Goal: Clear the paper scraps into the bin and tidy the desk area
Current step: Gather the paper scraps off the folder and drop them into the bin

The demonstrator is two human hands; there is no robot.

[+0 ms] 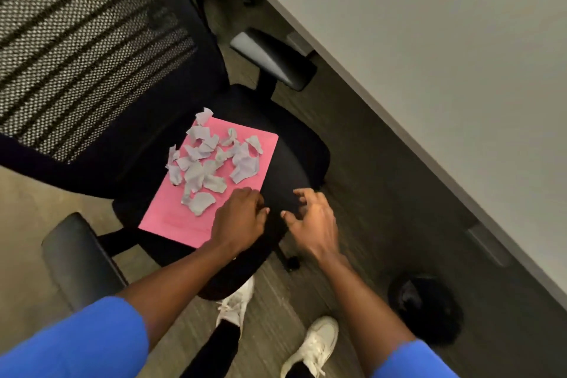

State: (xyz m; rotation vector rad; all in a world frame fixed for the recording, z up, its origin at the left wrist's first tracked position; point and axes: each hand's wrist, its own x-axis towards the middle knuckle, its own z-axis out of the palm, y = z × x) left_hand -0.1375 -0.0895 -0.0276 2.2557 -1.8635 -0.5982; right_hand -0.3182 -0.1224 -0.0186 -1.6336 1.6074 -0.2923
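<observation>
Several pale grey torn paper scraps [211, 164] lie heaped on a pink sheet [171, 212]. The sheet rests flat on the black seat of an office chair [294, 169]. My left hand [239, 219] sits over the sheet's near right corner with its fingers curled at the edge; I cannot tell whether they grip it. My right hand [310, 218] hovers just right of the sheet above the seat, fingers spread and empty. A dark round bin [426, 307] stands on the floor at the lower right, beside the desk.
The chair's mesh backrest [79, 49] fills the upper left, with armrests at the far side [273, 60] and near left [78, 258]. A pale desk top [445, 64] runs diagonally across the right. My white shoes [310, 347] stand on the grey floor below the seat.
</observation>
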